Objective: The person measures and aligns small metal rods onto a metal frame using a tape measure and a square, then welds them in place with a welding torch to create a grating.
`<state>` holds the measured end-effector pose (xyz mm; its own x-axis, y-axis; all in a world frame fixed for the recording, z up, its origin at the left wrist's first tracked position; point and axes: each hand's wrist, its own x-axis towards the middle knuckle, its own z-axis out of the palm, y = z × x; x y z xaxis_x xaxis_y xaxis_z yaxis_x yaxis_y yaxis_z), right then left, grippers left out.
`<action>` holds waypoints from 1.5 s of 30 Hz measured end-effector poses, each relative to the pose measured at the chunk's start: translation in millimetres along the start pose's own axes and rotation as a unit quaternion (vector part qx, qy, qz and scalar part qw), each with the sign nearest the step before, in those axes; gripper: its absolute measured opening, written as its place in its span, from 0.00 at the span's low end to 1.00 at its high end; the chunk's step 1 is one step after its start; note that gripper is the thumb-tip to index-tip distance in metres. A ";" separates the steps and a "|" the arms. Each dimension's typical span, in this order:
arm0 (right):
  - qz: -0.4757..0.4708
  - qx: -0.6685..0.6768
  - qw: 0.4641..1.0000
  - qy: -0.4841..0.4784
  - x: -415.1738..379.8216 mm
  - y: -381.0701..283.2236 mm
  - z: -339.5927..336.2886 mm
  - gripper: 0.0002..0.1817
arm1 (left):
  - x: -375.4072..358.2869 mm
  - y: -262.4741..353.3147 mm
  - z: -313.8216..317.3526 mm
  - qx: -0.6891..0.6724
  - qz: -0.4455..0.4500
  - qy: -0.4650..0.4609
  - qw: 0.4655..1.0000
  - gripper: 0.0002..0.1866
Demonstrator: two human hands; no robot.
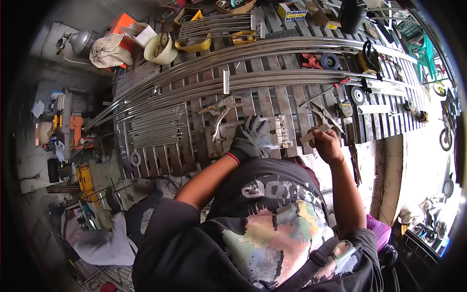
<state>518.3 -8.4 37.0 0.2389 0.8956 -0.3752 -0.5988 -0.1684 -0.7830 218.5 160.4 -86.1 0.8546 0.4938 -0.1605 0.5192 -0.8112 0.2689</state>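
Note:
My left hand (249, 138), in a dark grey glove with a red cuff edge, rests on a flat metal jig (226, 132) at the near edge of the slatted bench. Its fingers are spread over the plate and hold nothing I can see. To the right of the jig, my bare right hand (329, 145) pinches a small flat tan piece (307, 138) between thumb and fingers. Locking pliers (224, 108) lie just beyond the jig. Another pair of pliers (327, 117) is close to my right hand, beside a tape measure (344, 109).
Long metal rods (204, 83) run across the slatted bench (265, 100). Short rods (155, 127) lie in rows at left. A red-handled screwdriver (335, 86) and grinding discs (358, 95) lie at right. Tubs (160, 49) stand behind. Another person (104, 241) is at lower left.

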 end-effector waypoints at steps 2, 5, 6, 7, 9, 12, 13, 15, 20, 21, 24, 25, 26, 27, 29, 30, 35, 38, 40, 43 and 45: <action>0.003 -0.001 0.999 0.033 -1.5 6.7 0.6 0.10 | 1.5 -1.3 -0.5 0.051 0.023 0.012 0.998 0.56; 0.017 -0.033 0.996 0.075 -4.7 4.9 9.9 0.10 | 0.5 6.6 -37.0 0.074 0.017 -0.043 0.996 0.57; 0.026 -0.047 0.995 0.078 -3.8 5.3 8.4 0.12 | 1.8 6.5 -43.9 0.070 0.017 -0.047 0.996 0.54; 0.031 -0.054 0.996 0.068 -4.6 1.0 11.0 0.13 | 3.3 6.1 -48.0 0.065 0.016 -0.051 0.996 0.51; 0.038 -0.078 0.994 0.068 -2.3 -3.9 19.8 0.16 | 3.3 2.3 -51.1 0.051 0.020 -0.053 0.997 0.48; 0.033 -0.097 0.990 0.098 6.8 -0.8 26.1 0.19 | -1.7 -3.7 -49.6 0.042 0.019 -0.011 0.999 0.48; 0.047 -0.112 0.986 0.112 9.4 -2.6 31.5 0.21 | -1.2 -5.2 -64.0 0.047 0.032 -0.053 0.997 0.49; 0.050 -0.104 0.986 0.121 13.1 -4.6 47.7 0.20 | 1.1 -6.7 -62.2 0.057 0.029 -0.052 0.997 0.50; 0.022 -0.156 0.981 0.116 15.7 -15.1 93.3 0.19 | 1.6 -15.3 -66.4 -0.005 0.049 -0.005 0.999 0.44; 0.008 -0.167 0.980 0.106 13.6 -18.4 106.4 0.18 | 0.4 -18.6 -54.1 0.001 0.053 0.061 0.997 0.42; 0.014 -0.276 0.948 0.160 20.5 1.7 73.8 0.12 | 3.2 -20.4 -47.7 -0.119 0.078 0.135 0.981 0.37; 0.026 -0.254 0.943 0.213 22.0 11.8 62.7 0.12 | 15.1 -21.6 -40.4 -0.179 0.125 0.166 0.962 0.37; 0.032 -0.302 0.920 0.247 15.5 16.1 58.7 0.15 | 17.9 -14.9 -44.1 -0.153 0.118 0.123 0.974 0.37; 0.049 -0.302 0.922 0.238 9.9 14.5 57.7 0.17 | 20.4 -7.2 -47.3 -0.125 0.112 0.079 0.983 0.36; 0.031 -0.307 0.923 0.229 -2.3 15.4 60.5 0.13 | 22.5 -13.2 -38.6 -0.046 0.127 0.073 0.988 0.41; 0.014 -0.289 0.926 0.245 -7.4 20.2 61.7 0.15 | 24.0 -19.4 -34.0 -0.013 0.129 0.083 0.988 0.43; 0.043 -0.360 0.897 0.252 -34.6 12.3 55.2 0.24 | 22.9 -36.1 -11.0 0.081 0.116 0.057 0.988 0.53; 0.014 -0.412 0.872 0.263 -38.2 33.7 31.8 0.28 | 27.4 -28.3 -20.1 0.143 0.106 0.008 0.984 0.57; 0.040 -0.356 0.899 0.251 -51.8 28.3 34.6 0.27 | 28.3 1.1 -60.2 0.180 0.087 -0.045 0.979 0.58; 0.033 -0.414 0.876 0.245 -63.6 26.6 31.3 0.24 | 37.3 15.6 -69.4 0.269 0.095 -0.061 0.956 0.58; 0.043 -0.375 0.892 0.247 -70.7 31.7 29.8 0.20 | 46.0 22.4 -72.5 0.305 0.082 -0.108 0.943 0.57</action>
<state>459.6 -64.8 53.5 0.6352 0.6062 -0.4786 0.0045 -0.6225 -0.7826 269.3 187.7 -18.6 0.8702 0.3235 -0.3715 0.2279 -0.9330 -0.2785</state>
